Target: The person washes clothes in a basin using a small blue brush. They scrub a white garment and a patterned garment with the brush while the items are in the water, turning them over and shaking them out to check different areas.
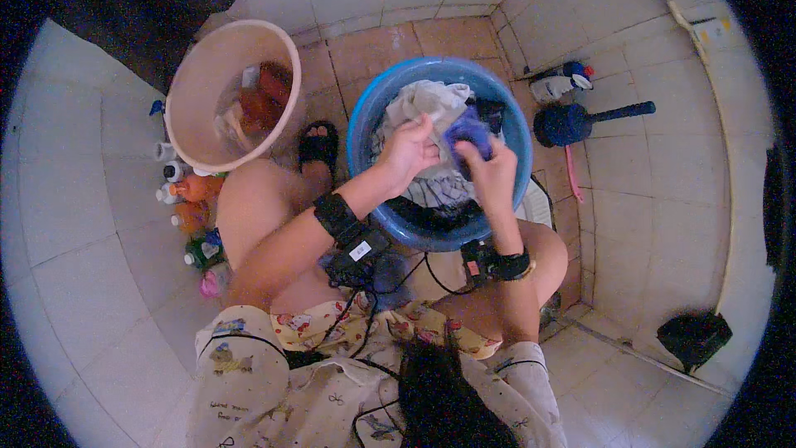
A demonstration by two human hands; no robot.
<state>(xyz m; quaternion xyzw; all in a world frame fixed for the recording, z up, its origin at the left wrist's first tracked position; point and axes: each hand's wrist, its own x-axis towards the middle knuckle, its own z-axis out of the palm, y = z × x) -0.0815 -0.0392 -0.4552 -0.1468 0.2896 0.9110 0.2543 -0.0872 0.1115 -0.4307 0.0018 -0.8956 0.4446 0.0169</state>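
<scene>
A blue plastic basin [362, 102] full of clothes stands on the tiled floor before me. My right hand [491, 168] grips a purple-blue cloth [466, 134], slightly blurred, over the right part of the basin. Beside it, palm turned up and fingers loosely curled, my left hand [407, 152] is over a white cloth [429, 102]; whether it touches that cloth is unclear. Striped fabric [441, 191] and dark clothing [435, 216] lie lower in the basin. Black straps with small devices are around both wrists.
At left a pink plastic tub [295, 74] holds reddish-brown items, with several bottles [189, 216] beside it. A dark blue long-handled dipper [563, 124], a white bottle [550, 87] and a pink-handled tool [573, 174] are along the right wall. Black cables hang over my lap.
</scene>
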